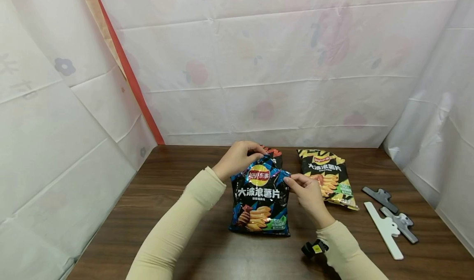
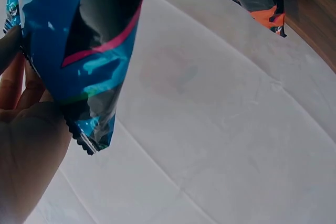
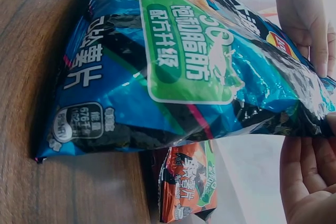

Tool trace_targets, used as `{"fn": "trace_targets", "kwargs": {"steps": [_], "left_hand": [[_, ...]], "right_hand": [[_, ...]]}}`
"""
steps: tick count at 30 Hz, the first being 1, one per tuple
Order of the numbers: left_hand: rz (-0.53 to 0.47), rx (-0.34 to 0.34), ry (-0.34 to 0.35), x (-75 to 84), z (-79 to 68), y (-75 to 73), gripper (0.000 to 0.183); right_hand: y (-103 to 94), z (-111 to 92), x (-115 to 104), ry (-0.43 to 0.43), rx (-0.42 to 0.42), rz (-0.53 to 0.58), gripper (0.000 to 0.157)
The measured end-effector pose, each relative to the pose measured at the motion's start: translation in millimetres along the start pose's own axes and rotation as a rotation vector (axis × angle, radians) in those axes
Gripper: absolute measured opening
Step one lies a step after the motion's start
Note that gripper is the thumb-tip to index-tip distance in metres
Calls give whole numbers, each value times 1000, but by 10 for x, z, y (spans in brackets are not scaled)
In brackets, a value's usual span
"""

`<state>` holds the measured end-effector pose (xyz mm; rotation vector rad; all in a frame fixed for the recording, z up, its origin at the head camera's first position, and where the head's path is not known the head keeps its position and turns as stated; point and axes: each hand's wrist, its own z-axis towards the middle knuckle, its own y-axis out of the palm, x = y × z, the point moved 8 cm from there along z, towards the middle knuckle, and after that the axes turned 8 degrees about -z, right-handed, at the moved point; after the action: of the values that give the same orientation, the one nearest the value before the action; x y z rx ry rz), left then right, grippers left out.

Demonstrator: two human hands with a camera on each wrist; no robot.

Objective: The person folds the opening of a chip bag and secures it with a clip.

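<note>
The fingers of the left hand (image 1: 238, 159) and right hand (image 1: 309, 195) pinch the top edge of a glossy blue-and-black plastic chip bag (image 1: 259, 204), which stands below and between them over a brown wood-grain bench (image 1: 159, 193). A red-and-black plastic chip bag (image 1: 275, 153) shows just behind the left fingers; beyond the right fingers lies a yellow-and-black plastic chip bag (image 1: 335, 176), with a flat white clip (image 1: 383, 230) and two grey clips (image 1: 380, 199) farther right.

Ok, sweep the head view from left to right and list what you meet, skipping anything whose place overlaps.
Red strip → blue chip bag → yellow-and-black chip bag → cluster of three clips.
</note>
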<state>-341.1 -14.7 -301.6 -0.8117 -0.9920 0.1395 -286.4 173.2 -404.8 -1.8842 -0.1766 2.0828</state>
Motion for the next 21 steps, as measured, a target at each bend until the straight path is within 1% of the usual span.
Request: {"fn": "trace_targets", "kwargs": {"steps": [7, 12, 16, 21], "left_hand": [[10, -26, -18, -5, 30, 1, 19], [38, -34, -21, -13, 28, 8, 19], [45, -29, -14, -28, 7, 9, 18], [31, -14, 5, -25, -3, -2, 18]], "right_hand": [[-21, 8, -2, -28, 18, -7, 25], [-23, 7, 24, -14, 8, 2, 28], [-19, -2, 36, 0, -6, 19, 30], [-28, -6, 20, -18, -14, 27, 29]]}}
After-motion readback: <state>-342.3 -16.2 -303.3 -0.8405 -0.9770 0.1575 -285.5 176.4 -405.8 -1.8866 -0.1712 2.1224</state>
